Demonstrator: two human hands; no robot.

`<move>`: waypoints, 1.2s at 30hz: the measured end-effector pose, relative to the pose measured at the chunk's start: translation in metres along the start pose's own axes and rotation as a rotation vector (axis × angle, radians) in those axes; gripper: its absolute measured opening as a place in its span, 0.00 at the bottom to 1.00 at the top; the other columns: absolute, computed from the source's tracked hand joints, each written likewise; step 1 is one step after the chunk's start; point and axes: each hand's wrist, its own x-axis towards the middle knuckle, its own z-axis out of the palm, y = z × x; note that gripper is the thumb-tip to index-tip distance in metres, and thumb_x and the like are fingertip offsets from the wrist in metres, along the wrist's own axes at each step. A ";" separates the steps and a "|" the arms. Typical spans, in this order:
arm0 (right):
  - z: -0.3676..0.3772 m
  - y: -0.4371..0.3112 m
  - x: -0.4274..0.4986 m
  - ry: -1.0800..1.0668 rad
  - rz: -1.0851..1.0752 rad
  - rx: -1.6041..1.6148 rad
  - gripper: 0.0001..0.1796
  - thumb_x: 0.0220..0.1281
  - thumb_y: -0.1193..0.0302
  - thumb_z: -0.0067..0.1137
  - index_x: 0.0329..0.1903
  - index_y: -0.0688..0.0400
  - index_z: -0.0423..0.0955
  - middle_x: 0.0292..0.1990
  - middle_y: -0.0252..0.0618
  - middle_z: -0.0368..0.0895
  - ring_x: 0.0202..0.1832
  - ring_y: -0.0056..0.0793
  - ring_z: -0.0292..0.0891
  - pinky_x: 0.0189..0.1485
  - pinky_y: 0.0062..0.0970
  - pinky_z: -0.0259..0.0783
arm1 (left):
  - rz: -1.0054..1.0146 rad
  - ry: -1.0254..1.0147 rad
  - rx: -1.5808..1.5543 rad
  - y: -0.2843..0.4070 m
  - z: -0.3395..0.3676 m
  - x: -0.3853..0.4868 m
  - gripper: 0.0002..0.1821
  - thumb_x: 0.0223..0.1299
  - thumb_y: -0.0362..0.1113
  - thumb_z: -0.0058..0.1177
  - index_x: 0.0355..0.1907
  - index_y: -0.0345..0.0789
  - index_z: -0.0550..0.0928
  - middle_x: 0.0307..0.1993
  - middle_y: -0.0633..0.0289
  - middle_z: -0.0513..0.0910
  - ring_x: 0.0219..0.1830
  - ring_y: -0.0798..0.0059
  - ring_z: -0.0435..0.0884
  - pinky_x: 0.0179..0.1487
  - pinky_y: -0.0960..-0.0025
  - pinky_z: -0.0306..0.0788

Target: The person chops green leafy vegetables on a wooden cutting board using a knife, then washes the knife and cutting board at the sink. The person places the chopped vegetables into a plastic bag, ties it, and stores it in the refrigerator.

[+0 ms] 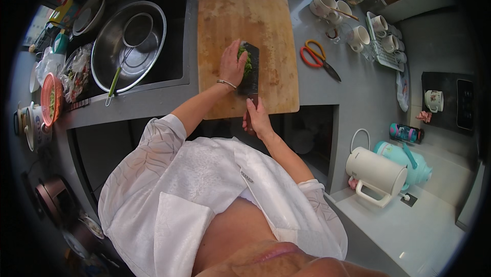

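My right hand (259, 118) grips the dark handle of a cleaver (251, 81) at the near edge of a wooden cutting board (276, 28). The dark, broad blade lies over the board, pointing away from me. Chopped green vegetable (246, 62) rests on the blade. Against the greens, from the left side, lies my left hand (232, 64), its fingers extended and thumb over them; a bracelet circles that wrist. The underside of the blade is hidden.
Left of the board, a large steel bowl (103, 58) holds a green-handled strainer (114, 83) over the sink. Scissors (322, 60) lie to the right, with several mugs (359, 37) beyond. A pink basket (51, 98) stands far left; a white kettle (374, 169) is at the lower right.
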 end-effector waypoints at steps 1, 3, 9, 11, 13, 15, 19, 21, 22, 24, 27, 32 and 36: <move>0.002 0.000 0.003 -0.027 0.012 0.011 0.15 0.68 0.54 0.46 0.43 0.49 0.58 0.19 0.33 0.67 0.13 0.22 0.65 0.13 0.22 0.64 | -0.006 0.008 -0.026 0.000 -0.001 0.001 0.28 0.68 0.49 0.39 0.62 0.31 0.64 0.60 0.46 0.68 0.62 0.52 0.65 0.65 0.58 0.56; 0.005 0.002 0.007 -0.086 0.037 0.032 0.15 0.67 0.54 0.47 0.42 0.49 0.58 0.19 0.33 0.67 0.13 0.21 0.65 0.13 0.22 0.64 | -0.021 0.026 -0.076 0.001 -0.003 0.001 0.28 0.68 0.49 0.39 0.62 0.31 0.64 0.60 0.46 0.67 0.62 0.52 0.65 0.65 0.59 0.56; 0.000 0.004 0.007 -0.151 0.043 0.198 0.13 0.68 0.56 0.47 0.39 0.48 0.57 0.18 0.32 0.67 0.12 0.21 0.62 0.12 0.21 0.62 | -0.013 -0.041 -0.123 0.001 -0.008 -0.001 0.30 0.68 0.51 0.37 0.63 0.30 0.62 0.63 0.46 0.64 0.66 0.52 0.60 0.68 0.57 0.52; -0.003 0.005 0.004 -0.190 0.058 0.242 0.13 0.67 0.55 0.48 0.39 0.47 0.58 0.19 0.32 0.67 0.12 0.20 0.63 0.12 0.21 0.62 | 0.037 -0.116 -0.018 0.006 -0.010 0.001 0.32 0.68 0.53 0.35 0.64 0.31 0.61 0.64 0.47 0.63 0.68 0.53 0.56 0.69 0.55 0.48; -0.009 0.004 0.002 -0.216 0.049 0.261 0.13 0.67 0.55 0.47 0.39 0.47 0.58 0.19 0.31 0.67 0.13 0.20 0.63 0.13 0.20 0.62 | 0.069 -0.151 0.047 0.017 -0.016 0.006 0.33 0.68 0.55 0.34 0.66 0.32 0.59 0.65 0.48 0.61 0.69 0.53 0.54 0.70 0.54 0.44; -0.014 0.000 -0.003 -0.202 0.062 0.266 0.13 0.67 0.55 0.47 0.40 0.47 0.58 0.20 0.31 0.67 0.13 0.20 0.63 0.13 0.21 0.62 | 0.076 -0.148 0.074 0.028 -0.023 0.009 0.34 0.68 0.55 0.33 0.67 0.33 0.57 0.66 0.49 0.60 0.70 0.53 0.52 0.70 0.53 0.41; -0.025 -0.005 -0.018 -0.209 0.071 0.293 0.13 0.67 0.55 0.47 0.40 0.47 0.58 0.21 0.31 0.67 0.14 0.21 0.63 0.14 0.22 0.62 | -0.018 -0.029 -0.337 0.018 -0.031 0.024 0.31 0.69 0.54 0.34 0.67 0.35 0.58 0.64 0.55 0.62 0.67 0.64 0.56 0.68 0.62 0.47; -0.024 -0.005 -0.026 -0.200 0.047 0.287 0.13 0.67 0.55 0.47 0.40 0.47 0.58 0.20 0.31 0.67 0.14 0.21 0.63 0.14 0.22 0.62 | -0.182 0.061 -0.411 0.001 -0.037 0.030 0.28 0.70 0.53 0.34 0.62 0.34 0.64 0.58 0.59 0.68 0.61 0.69 0.62 0.63 0.66 0.54; -0.023 -0.005 -0.030 -0.202 0.038 0.283 0.13 0.67 0.55 0.47 0.40 0.47 0.58 0.20 0.32 0.67 0.14 0.21 0.63 0.14 0.23 0.61 | -0.267 0.111 -0.443 -0.007 -0.041 0.031 0.27 0.70 0.53 0.34 0.60 0.34 0.67 0.55 0.61 0.70 0.58 0.72 0.66 0.61 0.68 0.57; -0.022 -0.007 -0.040 -0.198 0.038 0.271 0.13 0.67 0.56 0.47 0.40 0.48 0.58 0.20 0.32 0.67 0.13 0.21 0.63 0.14 0.23 0.61 | -0.440 0.227 -0.513 -0.018 -0.048 0.024 0.26 0.71 0.52 0.34 0.56 0.33 0.72 0.49 0.65 0.76 0.52 0.77 0.72 0.57 0.72 0.64; -0.005 -0.008 -0.049 -0.174 0.067 0.234 0.11 0.67 0.57 0.47 0.38 0.47 0.59 0.19 0.31 0.66 0.13 0.21 0.62 0.13 0.22 0.60 | -0.476 0.277 -0.545 -0.014 -0.066 0.002 0.22 0.71 0.49 0.36 0.47 0.34 0.77 0.38 0.68 0.77 0.42 0.81 0.73 0.50 0.74 0.68; 0.022 0.001 -0.098 -0.127 0.030 0.190 0.10 0.68 0.56 0.46 0.39 0.45 0.61 0.19 0.30 0.65 0.13 0.21 0.60 0.12 0.22 0.58 | -0.829 0.119 -1.165 0.003 -0.090 -0.028 0.17 0.66 0.48 0.43 0.38 0.37 0.77 0.30 0.65 0.79 0.34 0.75 0.79 0.37 0.72 0.73; 0.073 -0.016 -0.108 -0.240 0.028 0.117 0.11 0.69 0.56 0.45 0.39 0.48 0.62 0.20 0.31 0.67 0.13 0.22 0.62 0.13 0.22 0.59 | -0.773 0.220 -1.129 0.010 -0.185 -0.033 0.18 0.65 0.49 0.43 0.36 0.34 0.77 0.27 0.62 0.79 0.27 0.74 0.77 0.31 0.72 0.73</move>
